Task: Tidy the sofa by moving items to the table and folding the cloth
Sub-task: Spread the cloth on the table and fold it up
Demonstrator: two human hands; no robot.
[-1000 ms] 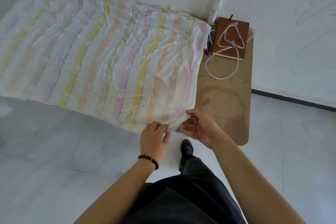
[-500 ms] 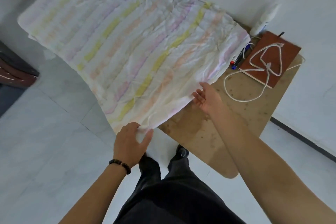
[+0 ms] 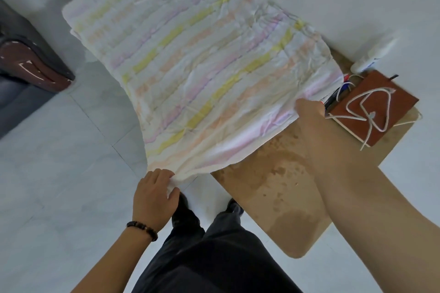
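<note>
A wrinkled white cloth [image 3: 195, 71] with yellow, pink and orange stripes lies spread over the brown wooden table [image 3: 281, 188] and hangs past its left edge. My left hand [image 3: 154, 195] grips the cloth's near corner, below the table edge. At the cloth's right edge my right hand [image 3: 309, 112] rests on the fabric; its fingers are hidden under the fabric or behind the hand. A brown notebook [image 3: 373, 109] with a white cable [image 3: 371, 114] on it lies at the table's far right, with pens [image 3: 338, 93] beside it.
A white bottle [image 3: 373, 54] lies by the wall behind the notebook. A dark sofa with a brown armrest [image 3: 31, 66] stands at the left. White floor tiles surround the table, and my legs and shoes are below it.
My right hand slid further right along the cloth's edge, toward the notebook. My left hand keeps hold of the near corner. The view turned further, bringing more of the sofa in.
</note>
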